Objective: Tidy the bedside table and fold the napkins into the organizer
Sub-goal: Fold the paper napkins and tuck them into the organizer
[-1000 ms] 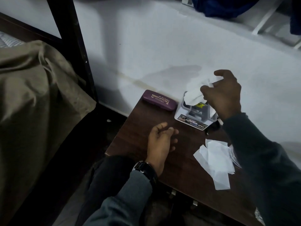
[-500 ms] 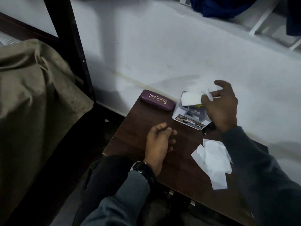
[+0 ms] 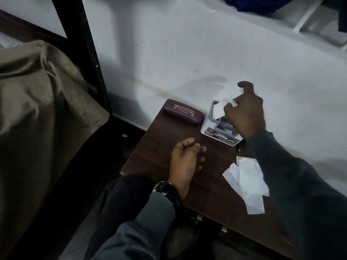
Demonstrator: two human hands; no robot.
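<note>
The right hand (image 3: 244, 113) is pinching a white napkin (image 3: 219, 109), now sinking deeper into the desk organizer (image 3: 217, 131) at the bedside table's (image 3: 159, 141) far edge. The left hand (image 3: 185, 162) is resting loosely curled and empty. Loose napkins (image 3: 246, 182) near the right edge are probably waiting next.

Bare tabletop (image 3: 161, 147) between spectacle case (image 3: 183, 111) and napkins (image 3: 246, 182).

White napkin (image 3: 218, 110) sticks from grey organizer (image 3: 206, 128) — loose napkins (image 3: 246, 181) lie crumpled on table (image 3: 159, 133).
</note>
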